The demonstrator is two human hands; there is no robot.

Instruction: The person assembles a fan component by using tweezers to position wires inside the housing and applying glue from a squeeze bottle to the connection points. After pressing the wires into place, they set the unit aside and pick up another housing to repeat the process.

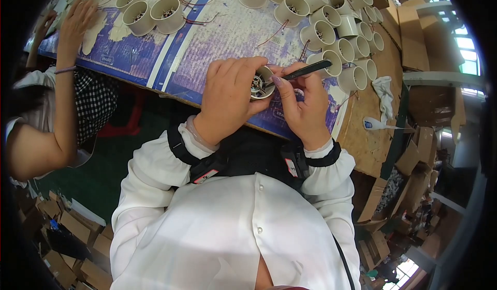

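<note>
My left hand [233, 91] is wrapped round a cream-white cylindrical housing [266, 75] and holds it tilted, its open end toward me. Inside it sits a round metal-and-wire part, too small to make out in detail. Between the thumb and fingers of my right hand [305, 103] is a pair of black tweezers [309, 68]. Their thin end reaches into the housing's opening, while the broad end points up to the right. Whether the tip touches the inner part cannot be seen.
Many similar white housings [292, 9] with red and dark wires crowd the far right of the worn blue table [191, 47]. Others stand far left, near a co-worker's hand [77, 23]. A squeeze bottle [374, 124] and white cloth [382, 96] lie right. Cardboard boxes [417, 36] stand beyond.
</note>
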